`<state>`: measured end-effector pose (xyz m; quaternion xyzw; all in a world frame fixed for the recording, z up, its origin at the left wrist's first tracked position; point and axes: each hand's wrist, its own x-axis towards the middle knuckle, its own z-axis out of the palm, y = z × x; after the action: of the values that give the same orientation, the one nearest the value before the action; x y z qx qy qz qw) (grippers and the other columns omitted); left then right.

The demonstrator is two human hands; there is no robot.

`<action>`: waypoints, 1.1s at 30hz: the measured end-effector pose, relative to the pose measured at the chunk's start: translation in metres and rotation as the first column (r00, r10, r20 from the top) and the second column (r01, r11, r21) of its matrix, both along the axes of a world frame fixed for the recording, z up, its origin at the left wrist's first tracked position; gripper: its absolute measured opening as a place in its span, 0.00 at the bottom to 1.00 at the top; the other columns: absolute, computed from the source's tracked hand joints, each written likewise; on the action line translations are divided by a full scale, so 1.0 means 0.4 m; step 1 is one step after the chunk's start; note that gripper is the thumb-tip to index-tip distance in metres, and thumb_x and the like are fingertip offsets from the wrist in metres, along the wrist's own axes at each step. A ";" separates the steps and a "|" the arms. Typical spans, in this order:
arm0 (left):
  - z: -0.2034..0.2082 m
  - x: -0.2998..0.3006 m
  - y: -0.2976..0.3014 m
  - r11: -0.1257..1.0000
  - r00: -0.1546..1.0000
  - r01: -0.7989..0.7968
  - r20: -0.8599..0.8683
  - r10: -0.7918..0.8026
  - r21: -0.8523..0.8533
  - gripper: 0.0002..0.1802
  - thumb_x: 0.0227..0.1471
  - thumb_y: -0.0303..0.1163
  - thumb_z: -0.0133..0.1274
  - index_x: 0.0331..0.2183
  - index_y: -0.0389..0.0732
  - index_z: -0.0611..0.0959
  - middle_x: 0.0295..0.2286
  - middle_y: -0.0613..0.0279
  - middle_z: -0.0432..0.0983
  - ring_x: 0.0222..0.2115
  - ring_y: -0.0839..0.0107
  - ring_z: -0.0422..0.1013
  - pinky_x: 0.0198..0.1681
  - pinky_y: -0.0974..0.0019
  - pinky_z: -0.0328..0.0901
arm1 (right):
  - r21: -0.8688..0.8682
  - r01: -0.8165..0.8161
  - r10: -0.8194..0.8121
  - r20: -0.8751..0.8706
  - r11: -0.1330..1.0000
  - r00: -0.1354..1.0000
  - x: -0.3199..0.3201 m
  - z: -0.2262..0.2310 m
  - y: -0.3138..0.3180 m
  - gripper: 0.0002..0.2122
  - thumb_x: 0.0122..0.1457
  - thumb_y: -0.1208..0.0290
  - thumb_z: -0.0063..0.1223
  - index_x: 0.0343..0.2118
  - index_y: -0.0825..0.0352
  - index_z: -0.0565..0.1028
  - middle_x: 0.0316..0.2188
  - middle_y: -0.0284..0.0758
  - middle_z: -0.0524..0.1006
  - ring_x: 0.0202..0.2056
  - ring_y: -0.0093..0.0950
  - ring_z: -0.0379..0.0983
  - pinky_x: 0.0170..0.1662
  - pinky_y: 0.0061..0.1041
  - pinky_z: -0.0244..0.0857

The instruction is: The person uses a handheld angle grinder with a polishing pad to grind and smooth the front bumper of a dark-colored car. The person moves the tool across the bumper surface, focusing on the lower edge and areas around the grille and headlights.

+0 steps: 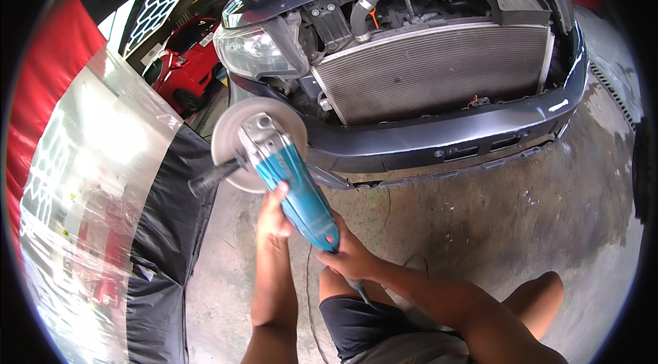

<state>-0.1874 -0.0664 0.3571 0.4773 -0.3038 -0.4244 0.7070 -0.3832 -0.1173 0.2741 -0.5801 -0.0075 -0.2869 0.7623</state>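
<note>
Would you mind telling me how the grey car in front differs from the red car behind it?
The grey car is close, front panels off, radiator bare; the red car sits far back, its bodywork on. The grey car faces the person's polisher, held by both hands; the red car stands apart. Both are parked indoors.

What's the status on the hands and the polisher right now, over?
Left hand and right hand both gripping the teal polisher. Round pad up beside the car's bare front bumper. Black side handle free; cord trailing on the floor.

The polisher (288,179) hides its pad's (229,134) working face (also its centre).
</note>
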 end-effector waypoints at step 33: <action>-0.458 -0.608 -0.238 0.848 0.808 0.466 -0.268 -0.524 -0.251 0.55 0.44 0.35 0.77 0.68 0.37 0.65 0.61 0.48 0.72 0.64 0.52 0.67 0.69 0.47 0.60 | -0.384 0.400 -0.530 -0.341 0.832 0.776 -0.678 -0.408 -0.184 0.45 0.53 0.79 0.64 0.73 0.64 0.51 0.56 0.47 0.76 0.58 0.38 0.76 0.58 0.37 0.69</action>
<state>-0.4305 -0.1615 0.1738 0.2410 -0.3321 -0.6394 0.6503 -0.6545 -0.1909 0.1108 -0.7173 0.2654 -0.3276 0.5547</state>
